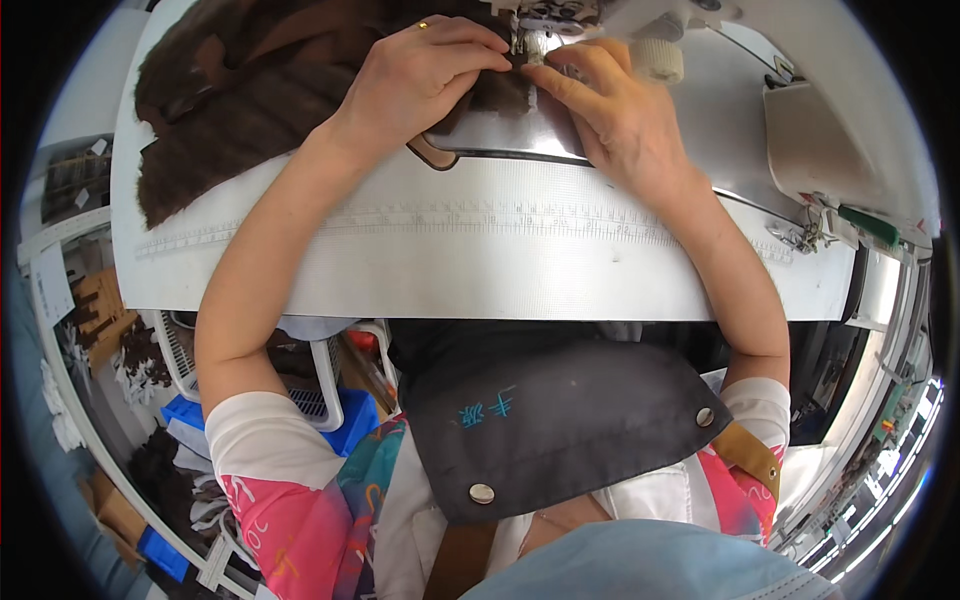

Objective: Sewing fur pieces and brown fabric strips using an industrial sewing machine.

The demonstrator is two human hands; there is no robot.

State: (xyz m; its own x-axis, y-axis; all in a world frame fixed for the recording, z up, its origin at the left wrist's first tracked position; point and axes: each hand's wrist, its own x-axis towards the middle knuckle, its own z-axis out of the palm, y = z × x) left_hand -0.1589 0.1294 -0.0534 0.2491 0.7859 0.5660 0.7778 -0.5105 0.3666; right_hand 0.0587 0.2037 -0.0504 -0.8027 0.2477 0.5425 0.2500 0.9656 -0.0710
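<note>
A dark brown furry fabric (235,110) lies across the far left of a white sewing table (520,270) and runs under the needle area of a sewing machine (545,20). My left hand (425,75), with a ring on one finger, presses flat on the fabric just left of the presser foot. My right hand (610,110) rests on the fabric and the shiny metal plate (510,140) to the right of the needle, fingertips pinching the fabric edge. The two hands nearly touch at the needle.
A printed ruler strip (480,222) runs along the table top. A beige pouch (820,150) and small metal snips (800,238) sit at the right. Bins, a white basket (320,400) and blue boxes (350,425) stand on the floor at the left.
</note>
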